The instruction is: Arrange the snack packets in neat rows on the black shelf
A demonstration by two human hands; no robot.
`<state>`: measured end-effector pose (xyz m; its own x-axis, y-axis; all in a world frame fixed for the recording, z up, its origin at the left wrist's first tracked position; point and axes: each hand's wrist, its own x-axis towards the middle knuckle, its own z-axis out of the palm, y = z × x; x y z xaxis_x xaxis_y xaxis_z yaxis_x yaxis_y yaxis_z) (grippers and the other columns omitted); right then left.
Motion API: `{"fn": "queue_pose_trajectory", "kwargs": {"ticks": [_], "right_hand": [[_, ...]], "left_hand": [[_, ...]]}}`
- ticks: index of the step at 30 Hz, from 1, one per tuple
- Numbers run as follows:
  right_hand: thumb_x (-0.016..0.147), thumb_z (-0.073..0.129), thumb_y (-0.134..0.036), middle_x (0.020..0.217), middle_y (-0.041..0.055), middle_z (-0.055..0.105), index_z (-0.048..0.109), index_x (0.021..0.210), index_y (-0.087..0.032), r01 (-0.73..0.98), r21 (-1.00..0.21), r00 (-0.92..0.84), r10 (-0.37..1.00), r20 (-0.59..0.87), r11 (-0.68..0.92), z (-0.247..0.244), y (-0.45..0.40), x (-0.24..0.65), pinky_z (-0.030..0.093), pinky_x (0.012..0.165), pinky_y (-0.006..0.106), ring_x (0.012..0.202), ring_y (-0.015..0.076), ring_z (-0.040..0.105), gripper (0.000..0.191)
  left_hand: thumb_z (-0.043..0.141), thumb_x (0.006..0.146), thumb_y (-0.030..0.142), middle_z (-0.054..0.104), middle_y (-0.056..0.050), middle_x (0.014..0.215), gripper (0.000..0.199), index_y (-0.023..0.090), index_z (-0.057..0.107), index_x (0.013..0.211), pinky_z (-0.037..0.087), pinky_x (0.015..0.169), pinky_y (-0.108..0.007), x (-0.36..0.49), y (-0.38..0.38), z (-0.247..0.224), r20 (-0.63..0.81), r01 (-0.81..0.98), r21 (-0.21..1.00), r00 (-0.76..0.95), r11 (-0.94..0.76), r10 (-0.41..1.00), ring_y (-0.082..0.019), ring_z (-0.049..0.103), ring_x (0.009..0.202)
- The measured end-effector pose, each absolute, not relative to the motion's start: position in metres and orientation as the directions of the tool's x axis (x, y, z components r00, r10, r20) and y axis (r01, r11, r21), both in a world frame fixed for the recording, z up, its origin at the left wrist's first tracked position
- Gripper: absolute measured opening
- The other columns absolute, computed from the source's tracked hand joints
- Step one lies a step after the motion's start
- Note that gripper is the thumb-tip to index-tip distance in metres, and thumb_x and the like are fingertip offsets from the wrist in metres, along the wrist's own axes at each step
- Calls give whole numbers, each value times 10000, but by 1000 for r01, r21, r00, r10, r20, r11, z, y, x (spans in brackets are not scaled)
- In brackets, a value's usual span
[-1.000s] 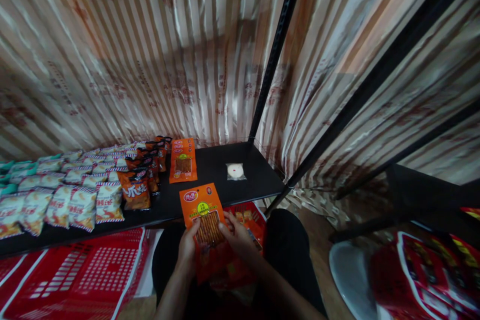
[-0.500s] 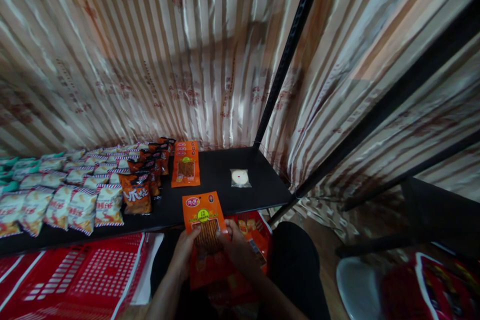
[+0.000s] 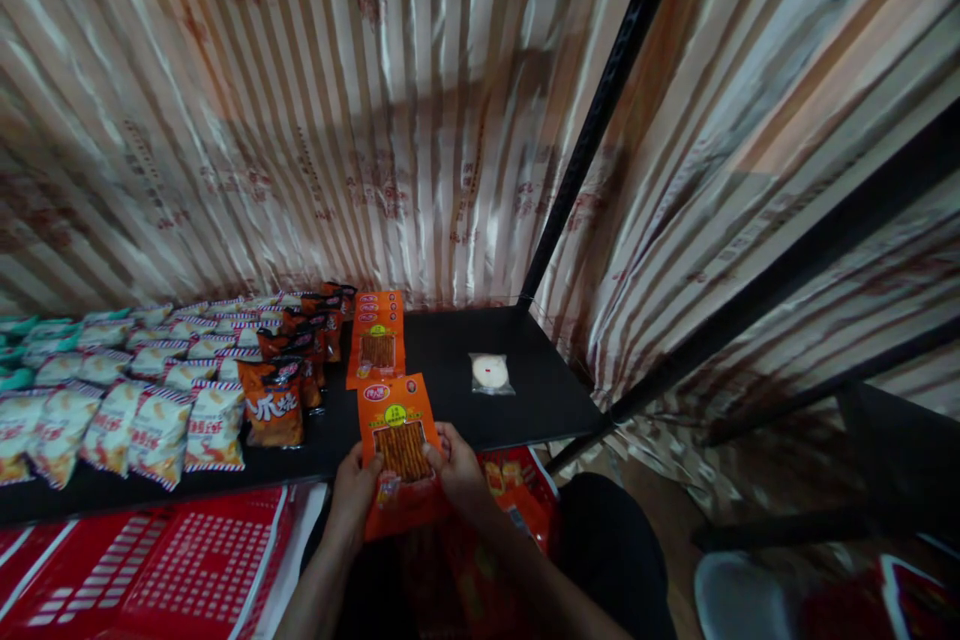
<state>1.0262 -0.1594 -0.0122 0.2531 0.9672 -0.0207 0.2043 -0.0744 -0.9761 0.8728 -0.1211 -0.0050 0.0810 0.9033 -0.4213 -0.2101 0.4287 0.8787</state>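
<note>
Between my two hands is an orange snack packet (image 3: 405,450) with a clear window showing brown sticks. My left hand (image 3: 356,490) grips its left edge, thumb on the front. On the right edge, my right hand (image 3: 459,470) is closed with its thumb near the window. The packet's top reaches over the front edge of the black shelf (image 3: 442,410). Just behind it, similar orange packets (image 3: 377,340) overlap in a row on the shelf. To their left stand dark-topped orange snack bags (image 3: 274,405).
White snack bags (image 3: 214,425) fill the shelf's left side. A round white item in clear wrap (image 3: 490,373) lies right of the orange packets. Below are a red basket (image 3: 202,560) and a red container of packets (image 3: 544,480). A black post (image 3: 592,150) rises at the back corner.
Both hands have raised the orange packet slightly and moved it forward, closer to the row on the shelf. The view has shifted a little.
</note>
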Motion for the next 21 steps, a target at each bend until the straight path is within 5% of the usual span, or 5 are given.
{"fn": "queue_pose_trajectory", "kwargs": {"ticks": [12,21], "right_hand": [[811,466,-232,877,45,700,586,1063,-203,325,-941,264,964,-9,-98,-15,-108,1022,536,724,305,827,194,667,281],[786,484,-167,882,30,699,481,1256,-200,398,-902,308,951,-40,-167,-15,-78,1019,510,750,269,815,174,667,471]], "left_hand": [[583,731,-16,720,-55,793,298,151,619,975,521,738,-300,866,-76,16,-455,-194,871,23,451,890,-190,685,762],[698,683,80,716,-76,852,424,174,604,1086,509,763,-310,861,-44,-2,-399,-49,917,-60,397,915,-210,676,820]]}}
